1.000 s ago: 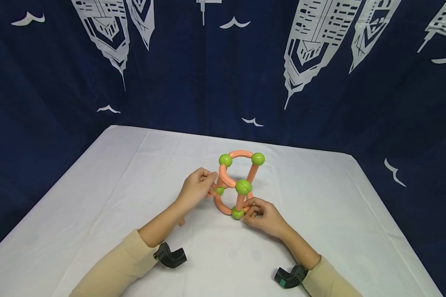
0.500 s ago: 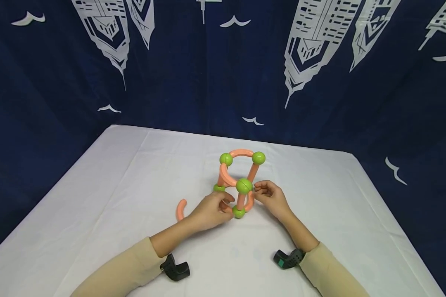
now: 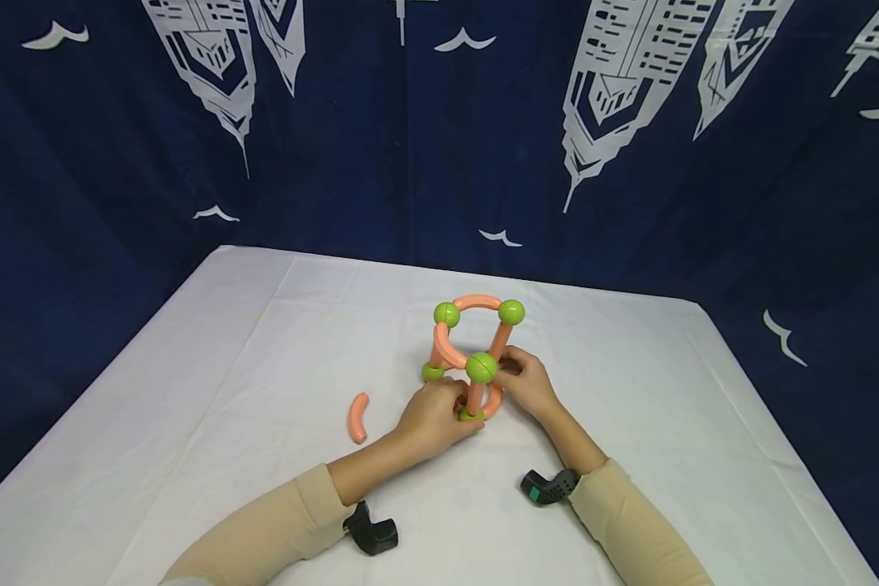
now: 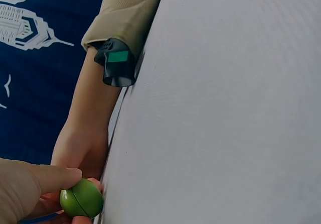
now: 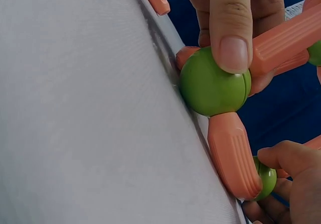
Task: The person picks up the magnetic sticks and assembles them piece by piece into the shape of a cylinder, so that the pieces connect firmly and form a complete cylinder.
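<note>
While your left hand (image 3: 432, 419) pinches the lowest green ball (image 4: 82, 198) at the near foot of the rod-and-ball frame (image 3: 472, 358), everything taller than that ball depends on the joints, so go gently. Start at the left of the white table (image 3: 249, 358): a loose curved orange piece (image 3: 357, 417) lies there on its own, well apart from the frame and in no danger. Next comes the frame itself, standing near the middle of the table, built of salmon-orange rods, some straight and some curved, joined by glossy green balls; two balls sit at the top linked by an arch, one sits at the front (image 3: 480, 368), and more sit low near the cloth. Your left fingers curl round the bottom ball (image 3: 470, 416), with a short upright rod (image 3: 474, 397) rising from it to the front ball. To the right, your right hand (image 3: 526, 381) is closed on the frame just beside that front ball; the wrist view shows its thumb (image 5: 231, 28) pressed on a green ball (image 5: 213, 87). I judge the risk to be a joint popping: if your two hands pull apart or twist against each other, the upright could come off its ball and the top arch (image 3: 476, 302) could tip over.
</note>
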### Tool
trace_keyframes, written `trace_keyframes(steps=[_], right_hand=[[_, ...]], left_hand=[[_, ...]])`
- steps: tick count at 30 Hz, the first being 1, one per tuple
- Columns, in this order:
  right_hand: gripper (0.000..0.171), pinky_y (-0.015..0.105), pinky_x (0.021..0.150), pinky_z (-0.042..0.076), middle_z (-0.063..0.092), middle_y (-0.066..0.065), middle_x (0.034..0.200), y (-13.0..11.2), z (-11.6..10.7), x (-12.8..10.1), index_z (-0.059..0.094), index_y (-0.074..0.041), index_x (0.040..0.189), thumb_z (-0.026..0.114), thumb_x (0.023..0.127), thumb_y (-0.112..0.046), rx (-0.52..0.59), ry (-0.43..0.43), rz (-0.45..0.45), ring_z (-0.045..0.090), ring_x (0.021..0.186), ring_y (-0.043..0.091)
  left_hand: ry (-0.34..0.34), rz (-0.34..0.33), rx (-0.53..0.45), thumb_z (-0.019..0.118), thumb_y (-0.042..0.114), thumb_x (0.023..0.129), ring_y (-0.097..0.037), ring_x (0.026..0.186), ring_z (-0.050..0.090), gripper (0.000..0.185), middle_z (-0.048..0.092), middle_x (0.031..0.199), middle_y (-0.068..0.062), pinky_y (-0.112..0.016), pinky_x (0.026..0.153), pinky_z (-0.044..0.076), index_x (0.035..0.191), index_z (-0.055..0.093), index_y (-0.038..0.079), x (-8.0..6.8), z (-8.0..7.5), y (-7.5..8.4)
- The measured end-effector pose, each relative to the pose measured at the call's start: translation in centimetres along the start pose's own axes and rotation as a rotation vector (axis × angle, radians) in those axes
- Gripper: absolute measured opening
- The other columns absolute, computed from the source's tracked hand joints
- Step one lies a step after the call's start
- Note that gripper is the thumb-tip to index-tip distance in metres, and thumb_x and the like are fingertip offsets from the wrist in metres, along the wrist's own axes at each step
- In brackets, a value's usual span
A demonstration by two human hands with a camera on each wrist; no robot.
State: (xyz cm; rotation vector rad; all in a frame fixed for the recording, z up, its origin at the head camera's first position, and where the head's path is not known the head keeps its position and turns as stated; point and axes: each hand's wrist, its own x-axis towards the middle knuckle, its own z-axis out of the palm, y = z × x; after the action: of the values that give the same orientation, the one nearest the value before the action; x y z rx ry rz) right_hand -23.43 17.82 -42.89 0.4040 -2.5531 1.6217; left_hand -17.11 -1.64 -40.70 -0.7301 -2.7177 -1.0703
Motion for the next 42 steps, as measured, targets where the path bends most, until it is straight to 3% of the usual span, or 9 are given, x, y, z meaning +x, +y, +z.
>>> trace_keyframes(steps=[18, 23, 33, 37, 42], right_hand=[[0.028, 0.025, 0.074, 0.047, 0.066, 0.011, 0.097, -0.1, -0.1, -0.6, 0.068, -0.002, 0.105, 0.076, 0.083, -0.017, -0.112, 0.018, 0.057, 0.059, 0.088, 0.021], [0.028, 0.025, 0.076, 0.047, 0.066, 0.009, 0.097, 0.0, -0.3, -1.0, 0.067, -0.003, 0.105, 0.076, 0.084, -0.019, -0.124, 0.018, 0.042, 0.058, 0.09, 0.022], [0.028, 0.027, 0.077, 0.045, 0.066, 0.009, 0.096, 0.1, -0.6, -1.8, 0.066, 0.0, 0.106, 0.076, 0.084, -0.013, -0.119, 0.014, 0.014, 0.059, 0.092, 0.026], [0.025, 0.027, 0.075, 0.045, 0.064, 0.011, 0.091, -2.2, -0.7, -2.9, 0.065, 0.005, 0.103, 0.074, 0.083, -0.005, -0.123, 0.002, 0.011, 0.057, 0.086, 0.029], [0.023, 0.026, 0.075, 0.046, 0.064, 0.008, 0.09, -1.4, -0.6, -3.5, 0.065, 0.001, 0.102, 0.076, 0.083, -0.006, -0.09, -0.012, -0.027, 0.056, 0.082, 0.019]], left_hand=[[0.01, -0.039, -0.014, 0.082, 0.015, 0.076, -0.01, 0.065, 0.047, 0.02, 0.052, 0.068, 0.002, -0.024, 0.058, 0.041, 0.078, 0.062, 0.011, -0.5, -1.6, -0.9], [0.025, -0.091, -0.004, 0.08, 0.013, 0.076, -0.011, 0.066, 0.046, 0.018, 0.051, 0.072, 0.001, -0.025, 0.059, 0.04, 0.077, 0.062, 0.011, -0.5, -2.1, -1.3], [0.066, -0.175, -0.048, 0.079, 0.015, 0.081, -0.012, 0.073, 0.053, 0.019, 0.056, 0.082, -0.001, -0.026, 0.066, 0.046, 0.091, 0.068, 0.005, -0.3, -3.1, -2.4], [0.088, -0.178, -0.047, 0.078, 0.013, 0.082, -0.014, 0.077, 0.057, 0.02, 0.057, 0.085, -0.002, -0.027, 0.068, 0.048, 0.096, 0.067, 0.003, -0.1, -3.2, -2.9], [0.124, -0.188, -0.052, 0.076, 0.01, 0.083, -0.018, 0.083, 0.061, 0.031, 0.061, 0.095, -0.007, -0.032, 0.073, 0.05, 0.11, 0.065, 0.001, 0.1, -3.1, -3.5]])
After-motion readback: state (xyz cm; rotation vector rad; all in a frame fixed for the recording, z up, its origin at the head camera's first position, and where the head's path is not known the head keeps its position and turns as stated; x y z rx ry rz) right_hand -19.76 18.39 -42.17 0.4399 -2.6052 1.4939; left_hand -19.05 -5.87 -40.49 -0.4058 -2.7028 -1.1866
